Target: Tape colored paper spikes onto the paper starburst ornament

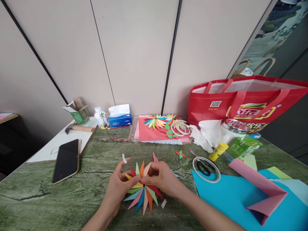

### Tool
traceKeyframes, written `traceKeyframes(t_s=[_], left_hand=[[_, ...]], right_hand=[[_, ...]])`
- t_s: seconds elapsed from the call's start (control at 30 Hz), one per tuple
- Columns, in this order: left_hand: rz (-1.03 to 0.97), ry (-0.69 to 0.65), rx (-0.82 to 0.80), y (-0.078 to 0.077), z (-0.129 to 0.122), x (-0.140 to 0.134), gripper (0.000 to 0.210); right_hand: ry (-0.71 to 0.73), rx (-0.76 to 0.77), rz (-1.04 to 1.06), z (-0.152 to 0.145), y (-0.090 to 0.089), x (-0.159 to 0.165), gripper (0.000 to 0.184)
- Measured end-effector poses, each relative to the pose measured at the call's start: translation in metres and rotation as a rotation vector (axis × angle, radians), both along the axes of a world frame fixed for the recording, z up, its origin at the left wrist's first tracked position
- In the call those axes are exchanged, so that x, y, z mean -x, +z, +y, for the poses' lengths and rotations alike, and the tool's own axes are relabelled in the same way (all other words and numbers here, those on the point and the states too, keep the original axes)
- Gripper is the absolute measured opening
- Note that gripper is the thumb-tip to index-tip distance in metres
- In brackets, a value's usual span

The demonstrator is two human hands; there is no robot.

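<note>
A many-pointed folded paper star (143, 193) in several colours is held just above the table between both hands. My left hand (118, 183) grips its left side, with the thumb near the centre. A small white strip (124, 158), looking like tape, clings to a raised fingertip of that hand. My right hand (161, 177) pinches the upper right of the star near its middle; the fingers behind are partly hidden. Beside the star's lower right, a second short white strip (164, 203) lies on or close to the table. A pink point (155, 157) sticks up behind my right hand.
To the right are scissors (204, 166), a tape roll (213, 180), a glue stick (218, 151) and blue paper (216, 199). Finished paper stars (156, 122) rest on red paper (152, 134) behind. At left lie a phone (66, 161) and hammer (80, 128). A red bag (204, 106) stands behind.
</note>
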State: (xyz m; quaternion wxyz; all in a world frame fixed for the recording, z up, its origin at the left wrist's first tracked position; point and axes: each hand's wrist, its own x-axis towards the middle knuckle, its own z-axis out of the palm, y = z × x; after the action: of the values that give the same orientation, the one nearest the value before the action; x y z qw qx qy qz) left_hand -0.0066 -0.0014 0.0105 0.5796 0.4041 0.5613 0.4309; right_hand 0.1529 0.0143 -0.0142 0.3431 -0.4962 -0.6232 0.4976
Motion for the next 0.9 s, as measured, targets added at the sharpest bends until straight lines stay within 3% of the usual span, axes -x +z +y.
traceKeyframes(t_s=[0.23,0.5,0.73,0.9], left_hand=[[-0.003,-0.069,-0.058,-0.002,0.006,0.003,0.086],[-0.014,0.052,-0.114,-0.009,0.001,0.0,0.085],[-0.015,0.048,-0.101,-0.005,0.0,-0.002,0.07],[-0.01,0.049,-0.147,-0.004,0.002,0.001,0.071]], right_hand=[[0.086,0.027,0.067,-0.004,0.004,0.001,0.018],[0.061,0.09,0.155,-0.007,0.002,0.008,0.017],[0.026,-0.203,-0.259,-0.016,0.006,0.012,0.015],[-0.009,-0.183,-0.119,-0.014,0.005,0.01,0.015]])
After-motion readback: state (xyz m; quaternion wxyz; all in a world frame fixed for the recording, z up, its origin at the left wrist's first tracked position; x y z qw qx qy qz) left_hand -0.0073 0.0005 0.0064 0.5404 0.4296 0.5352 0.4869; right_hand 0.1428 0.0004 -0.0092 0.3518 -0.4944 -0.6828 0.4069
